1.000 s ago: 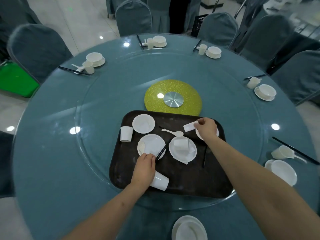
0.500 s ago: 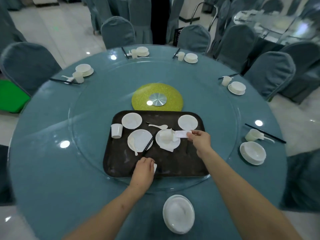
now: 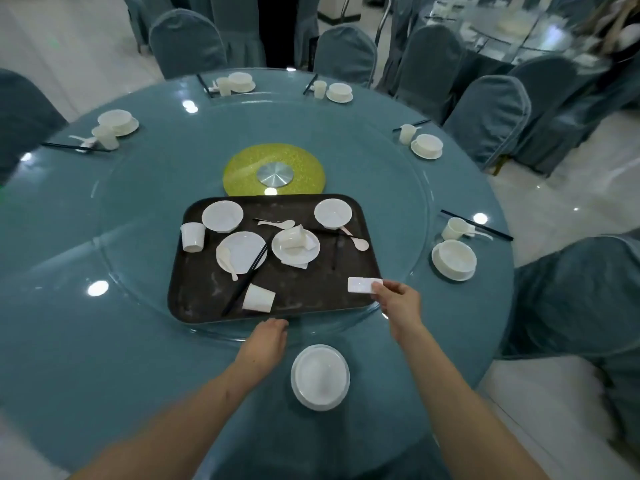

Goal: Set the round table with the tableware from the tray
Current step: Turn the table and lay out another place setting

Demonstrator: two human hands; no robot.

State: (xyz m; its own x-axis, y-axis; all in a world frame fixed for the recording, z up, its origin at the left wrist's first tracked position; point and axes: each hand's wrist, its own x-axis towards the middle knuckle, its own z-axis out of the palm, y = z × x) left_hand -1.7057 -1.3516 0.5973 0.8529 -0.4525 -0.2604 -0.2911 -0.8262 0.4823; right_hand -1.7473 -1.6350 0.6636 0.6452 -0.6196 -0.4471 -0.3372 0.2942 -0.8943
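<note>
**Rest piece leaving tray; near place barely begun**

Since half a second ago: right hand [image 3: 398, 299] has drawn back from tray centre to its 5 o'clock corner, carrying the small white rectangular piece [image 3: 363, 285]; left hand [image 3: 265, 342] has come off the tipped cup [image 3: 258, 298].

- Right grip: thumb and fingers pinching the piece. Left grip: empty, fingers loosely together, touching the tray [image 3: 207, 299] near rim.
- Done: five places around the table [image 3: 104, 358], from 10 to 3 o'clock.
- Near place, 6 o'clock: only a plate [image 3: 320, 375].
- Left on tray: cups, plates, spoons, chopsticks. Judged over halfway.
</note>
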